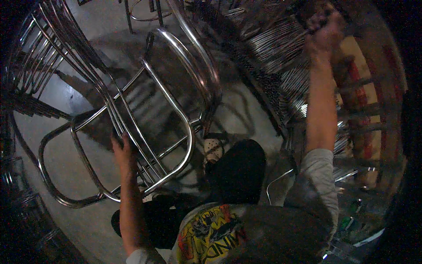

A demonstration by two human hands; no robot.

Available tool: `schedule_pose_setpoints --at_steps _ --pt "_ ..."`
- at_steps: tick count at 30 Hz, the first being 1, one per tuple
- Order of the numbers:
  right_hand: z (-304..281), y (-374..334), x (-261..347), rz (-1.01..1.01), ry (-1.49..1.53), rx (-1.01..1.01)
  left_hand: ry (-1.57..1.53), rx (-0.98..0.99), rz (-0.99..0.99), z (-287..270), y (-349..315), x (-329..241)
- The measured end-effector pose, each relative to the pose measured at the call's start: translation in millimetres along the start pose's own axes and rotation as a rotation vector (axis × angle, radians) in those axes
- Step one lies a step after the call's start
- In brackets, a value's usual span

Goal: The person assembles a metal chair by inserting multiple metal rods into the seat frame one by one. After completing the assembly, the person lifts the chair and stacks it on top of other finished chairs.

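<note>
Head view: left hand on the rods of a tubular metal chair frame, left of centre; can't tell if its fingers are closed. Right hand, upper right by stacked rods; too dark to read grip. Risk: weak left hold could let the frame tip onto the shoe. Smooth grey floor, dim, cluttered room.
</note>
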State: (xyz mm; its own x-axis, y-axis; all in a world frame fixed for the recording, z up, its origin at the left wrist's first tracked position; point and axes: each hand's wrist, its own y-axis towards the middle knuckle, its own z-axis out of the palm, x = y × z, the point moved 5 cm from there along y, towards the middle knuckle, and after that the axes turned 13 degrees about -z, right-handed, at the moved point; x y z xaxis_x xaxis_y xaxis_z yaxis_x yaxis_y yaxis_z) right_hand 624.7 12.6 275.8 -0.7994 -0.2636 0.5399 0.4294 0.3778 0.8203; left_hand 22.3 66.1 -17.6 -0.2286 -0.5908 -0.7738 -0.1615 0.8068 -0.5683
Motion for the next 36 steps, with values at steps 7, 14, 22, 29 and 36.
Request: schedule_pose_setpoints --at_steps 7,14,22,29,36 --pt "-95.9 -83.7 185.1 0.018 0.697 -0.021 0.286 -0.139 0.430 1.3 15.1 -17.4" --pt "-107.7 -146.1 302.4 -0.153 1.122 -0.003 0.009 -0.148 0.883 0.8 -96.5 -113.4" --pt "-86.5 -192.8 348.6 -0.073 1.386 0.030 -1.001 0.344 0.386 -56.2 -135.3 -130.6" --pt "-34.0 -313.7 299.0 0.831 0.583 0.948 -0.271 -0.254 0.461 -82.0 -21.3 -78.1" --pt "20.7 -392.4 321.4 1.525 0.941 1.277 -0.256 -0.267 0.493 -49.2 24.1 -77.8"
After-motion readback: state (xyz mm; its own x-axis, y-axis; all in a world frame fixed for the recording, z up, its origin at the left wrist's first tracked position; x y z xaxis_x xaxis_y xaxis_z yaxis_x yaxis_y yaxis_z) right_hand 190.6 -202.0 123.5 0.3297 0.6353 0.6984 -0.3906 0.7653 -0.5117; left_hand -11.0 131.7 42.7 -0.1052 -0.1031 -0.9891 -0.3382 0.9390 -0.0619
